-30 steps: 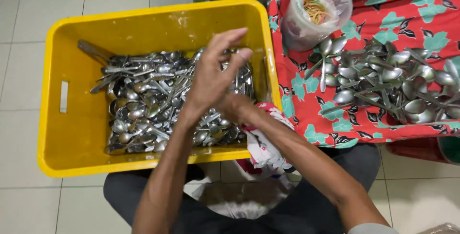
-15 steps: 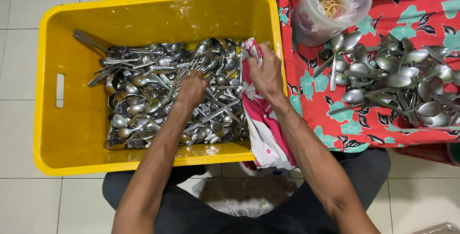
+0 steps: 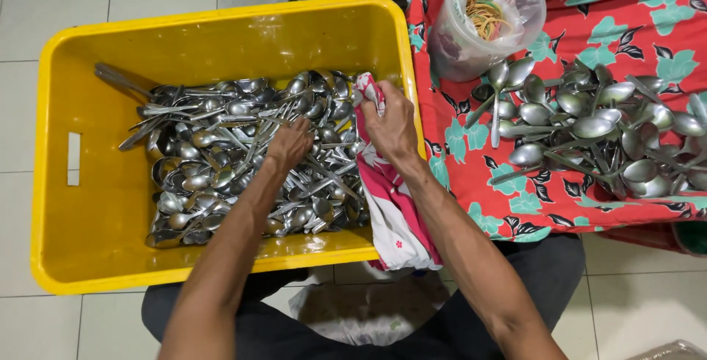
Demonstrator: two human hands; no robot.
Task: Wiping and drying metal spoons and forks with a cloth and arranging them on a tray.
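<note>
Far left: yellow crate point(image 3: 88, 257) on tiled floor point(image 3: 22, 109), w/ a slot in its 9 o'clock wall. I see bare crate bottom along the 9 and 12 o'clock sides, so there's room to rake there. Heap of spoons point(image 3: 213, 161) fills the middle to 3 o'clock.

Left hand point(image 3: 289, 145) is pressed down into the heap, fingers curled among handles; can't tell if it's actually clamped on one. My read: pick one handle sticking up, lift straight, don't drag the tangle.

Right hand point(image 3: 392, 126) at the crate's 3 o'clock rim, closed on a pink-and-white cloth point(image 3: 394, 212) that hangs over the rim toward 6 o'clock. Keep the cloth bunched in the palm so a spoon slides thru cleanly.

Right of that: red floral cloth point(image 3: 589, 21) carrying a second spoon pile point(image 3: 596, 131), clear tub point(image 3: 482, 17) at its 11 o'clock. Tight gap btwn crate rim and tub. Free landing space looks best at the pile's 7 o'clock.
</note>
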